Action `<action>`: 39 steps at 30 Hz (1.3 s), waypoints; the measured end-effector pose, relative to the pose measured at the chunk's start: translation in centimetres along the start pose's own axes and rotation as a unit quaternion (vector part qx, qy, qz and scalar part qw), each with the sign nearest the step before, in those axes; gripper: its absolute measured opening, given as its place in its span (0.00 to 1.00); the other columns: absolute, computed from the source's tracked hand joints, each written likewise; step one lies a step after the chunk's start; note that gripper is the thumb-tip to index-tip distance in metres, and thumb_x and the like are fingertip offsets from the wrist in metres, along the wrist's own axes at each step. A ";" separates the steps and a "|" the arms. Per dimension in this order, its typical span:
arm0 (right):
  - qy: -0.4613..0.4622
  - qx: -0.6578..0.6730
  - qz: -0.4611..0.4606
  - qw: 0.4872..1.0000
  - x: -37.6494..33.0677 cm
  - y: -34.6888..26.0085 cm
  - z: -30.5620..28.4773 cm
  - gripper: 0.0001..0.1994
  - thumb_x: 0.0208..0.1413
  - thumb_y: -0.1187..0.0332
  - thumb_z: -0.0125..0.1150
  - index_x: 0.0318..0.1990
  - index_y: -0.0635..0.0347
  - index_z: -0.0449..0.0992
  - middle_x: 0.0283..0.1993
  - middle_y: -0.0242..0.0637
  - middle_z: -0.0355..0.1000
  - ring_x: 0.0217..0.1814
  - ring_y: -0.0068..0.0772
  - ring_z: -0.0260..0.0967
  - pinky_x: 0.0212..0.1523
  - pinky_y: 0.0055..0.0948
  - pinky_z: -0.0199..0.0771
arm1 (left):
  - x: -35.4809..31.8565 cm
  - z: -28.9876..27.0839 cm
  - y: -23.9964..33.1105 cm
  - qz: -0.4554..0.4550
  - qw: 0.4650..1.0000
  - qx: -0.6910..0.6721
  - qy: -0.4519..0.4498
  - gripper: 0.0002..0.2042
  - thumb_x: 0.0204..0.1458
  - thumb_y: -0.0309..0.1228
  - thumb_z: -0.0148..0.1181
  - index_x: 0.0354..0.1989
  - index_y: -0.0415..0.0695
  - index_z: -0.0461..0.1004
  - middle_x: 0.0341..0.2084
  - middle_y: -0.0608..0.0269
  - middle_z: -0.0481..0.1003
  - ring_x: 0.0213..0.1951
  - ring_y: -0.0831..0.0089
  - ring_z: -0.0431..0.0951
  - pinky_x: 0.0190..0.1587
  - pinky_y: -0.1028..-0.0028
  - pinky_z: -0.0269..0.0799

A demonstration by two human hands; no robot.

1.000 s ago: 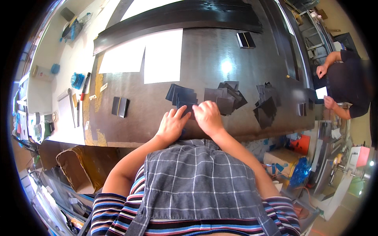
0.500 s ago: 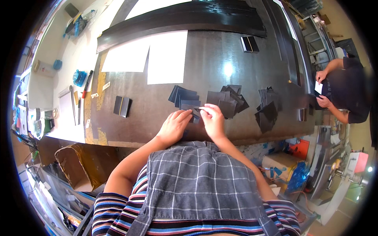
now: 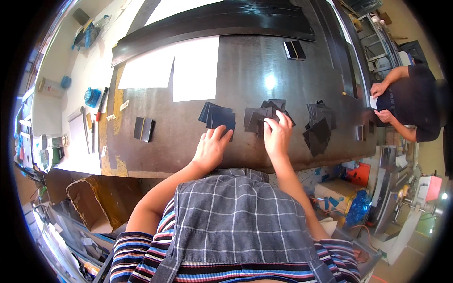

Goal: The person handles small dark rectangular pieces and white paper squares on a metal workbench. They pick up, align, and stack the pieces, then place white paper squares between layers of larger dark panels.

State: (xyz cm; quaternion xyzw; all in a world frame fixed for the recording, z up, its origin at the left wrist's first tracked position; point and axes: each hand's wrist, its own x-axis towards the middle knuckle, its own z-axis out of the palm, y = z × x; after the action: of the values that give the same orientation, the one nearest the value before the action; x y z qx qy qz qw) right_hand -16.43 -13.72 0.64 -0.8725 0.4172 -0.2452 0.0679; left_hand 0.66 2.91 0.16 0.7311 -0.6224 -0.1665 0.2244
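Observation:
My left hand rests at the near edge of a fanned pile of dark square pieces, its fingers stretched out over the lowest ones. Over a second loose pile of dark squares, slightly right of centre, is my right hand. Its thumb and fingers are apart at the pile's right side, with nothing visible between them. A third, messier heap of dark squares lies farther right. To the left stands a banded bundle of dark squares, and another banded bundle lies toward the back.
White sheets and long black strips cover the table's far side. Pens and a blue tape roll lie at left. An open cardboard box sits below the front edge. Another person holds something white at right.
My hands have separated. The right hand has let go of the piece between them and moved right to the middle pile; the left stays at the left pile with its fingers spread.

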 end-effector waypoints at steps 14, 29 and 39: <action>-0.064 0.122 -0.235 0.962 -1.5 -5.8 2.0 0.04 0.47 0.71 0.63 0.32 0.56 0.78 0.33 0.31 0.71 0.41 0.36 0.70 0.46 0.38 0.68 | -0.8 0.5 -0.9 0.042 0.998 0.021 -0.035 0.24 0.44 0.24 0.54 0.55 0.45 0.71 0.65 0.52 0.59 0.59 0.56 0.65 0.60 0.60 0.63; -0.187 0.542 0.372 0.730 -1.8 -3.8 1.2 0.10 0.59 0.67 0.62 0.41 0.65 0.81 0.36 0.31 0.76 0.34 0.18 0.71 0.36 0.22 0.73 | 0.0 -1.1 0.2 0.143 0.980 -0.104 0.089 0.24 0.40 0.18 0.54 0.51 0.39 0.71 0.50 0.55 0.70 0.48 0.54 0.71 0.52 0.60 0.69; -0.024 0.098 -0.076 0.992 0.4 -2.3 1.5 0.06 0.47 0.73 0.65 0.35 0.58 0.81 0.46 0.41 0.73 0.54 0.45 0.68 0.55 0.41 0.67 | 2.2 1.2 -0.4 -0.014 0.998 0.029 0.051 0.29 0.42 0.21 0.58 0.58 0.46 0.68 0.56 0.55 0.66 0.51 0.54 0.69 0.51 0.59 0.68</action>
State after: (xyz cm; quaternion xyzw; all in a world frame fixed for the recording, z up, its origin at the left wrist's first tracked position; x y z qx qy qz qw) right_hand -13.92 -12.73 0.23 -0.8966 0.3216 -0.2679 0.1442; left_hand 0.76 0.67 -0.95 0.7536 -0.6042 -0.1146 0.2321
